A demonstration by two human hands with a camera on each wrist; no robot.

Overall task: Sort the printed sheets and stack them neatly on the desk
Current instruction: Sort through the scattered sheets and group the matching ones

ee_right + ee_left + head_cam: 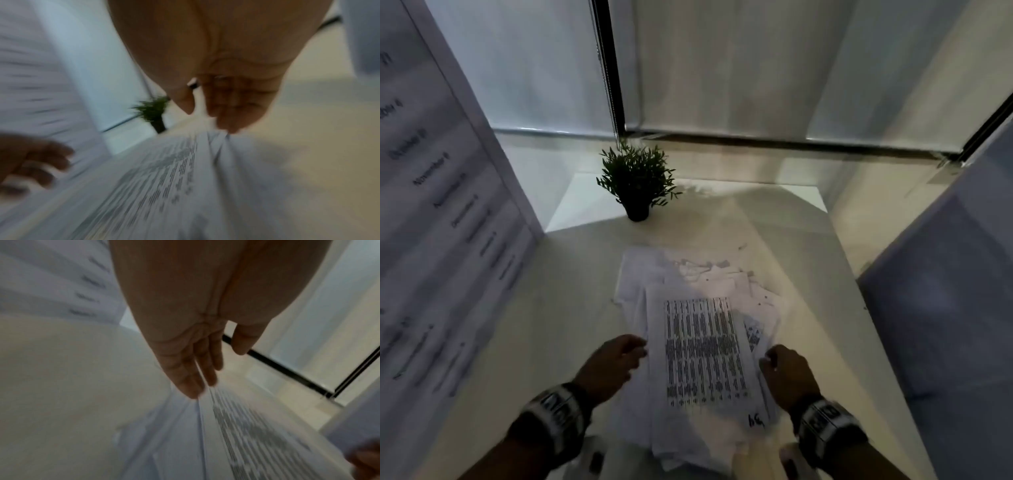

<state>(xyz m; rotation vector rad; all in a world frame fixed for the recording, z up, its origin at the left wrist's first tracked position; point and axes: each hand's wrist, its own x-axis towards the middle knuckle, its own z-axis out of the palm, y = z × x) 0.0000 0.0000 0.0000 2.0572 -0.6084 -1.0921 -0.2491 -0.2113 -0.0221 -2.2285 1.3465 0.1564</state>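
A loose pile of printed sheets (702, 349) lies on the pale desk (551, 308), the top sheet covered with dense table text. More sheets (647, 270) fan out crookedly behind it. My left hand (637, 346) is at the pile's left edge; in the left wrist view its straight fingers (197, 386) touch the sheets' edge (226, 426). My right hand (768, 359) sits at the pile's right edge. In the blurred right wrist view its curled fingers (224, 113) pinch the bunched paper (216, 146).
A small dark potted plant (635, 181) stands at the back of the desk, beyond the pile. A white board with printed month names (431, 205) walls the left side. A grey-blue panel (945, 291) rises on the right.
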